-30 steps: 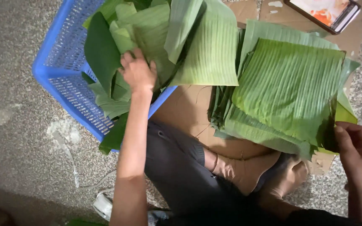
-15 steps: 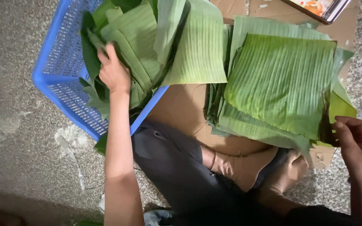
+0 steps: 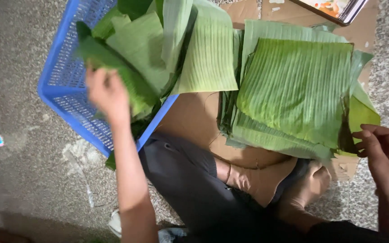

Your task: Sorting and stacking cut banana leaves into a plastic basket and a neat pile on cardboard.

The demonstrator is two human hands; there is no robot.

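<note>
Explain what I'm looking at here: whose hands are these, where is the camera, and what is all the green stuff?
The one picture comes from a camera on a person's head, looking down at their own hands and crossed legs on the floor. There is no machine. The left hand reaches into a blue plastic basket and seems to grip a banana leaf piece; motion blur hides the fingers. The right hand hovers open by the edge of a stack of cut banana leaves, perhaps just touching it. The stack lies on flattened cardboard.
</note>
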